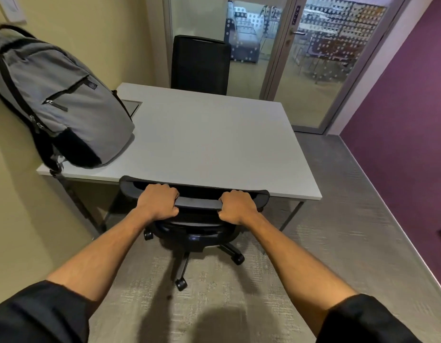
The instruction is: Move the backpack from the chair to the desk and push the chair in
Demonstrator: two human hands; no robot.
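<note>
A grey backpack (56, 95) with black straps stands on the left end of the white desk (209, 142), leaning against the yellow wall. A black wheeled office chair (197, 201) sits at the desk's near edge, its seat under the desktop and the top of its backrest touching the edge. My left hand (158, 201) grips the left part of the backrest's top bar. My right hand (236, 206) grips the right part of the same bar.
A second black chair (199, 65) stands at the desk's far side, in front of a glass partition and door (321, 63). A purple wall (407, 125) runs along the right. A flush panel (131, 107) is set into the desktop near the backpack. Grey carpet covers the floor.
</note>
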